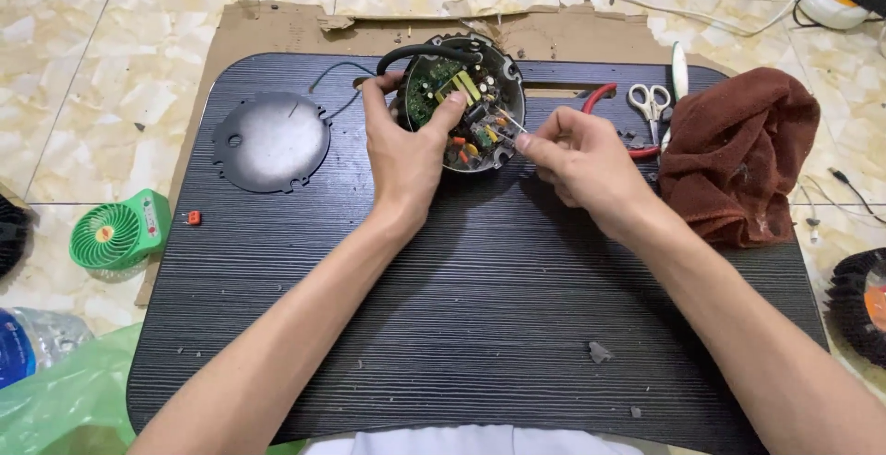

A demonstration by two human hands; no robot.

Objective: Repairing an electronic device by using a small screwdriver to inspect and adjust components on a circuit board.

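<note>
A round metal housing (510, 86) with a green circuit board (434, 86) inside sits at the far middle of a dark lap table (461, 307). My left hand (401, 146) grips its left rim, thumb resting on the board. My right hand (577, 155) pinches a thin metal probe (509, 121) whose tip touches the components in the housing. A black cable (415, 52) curves over the housing's top.
A round grey cover plate (270, 141) lies on the table's left. Scissors (651, 102), red-handled pliers (600, 95) and a brown cloth (738, 150) sit at the right. A small green fan (118, 232), a plastic bottle (37, 340) and cardboard (277, 26) are on the tiled floor.
</note>
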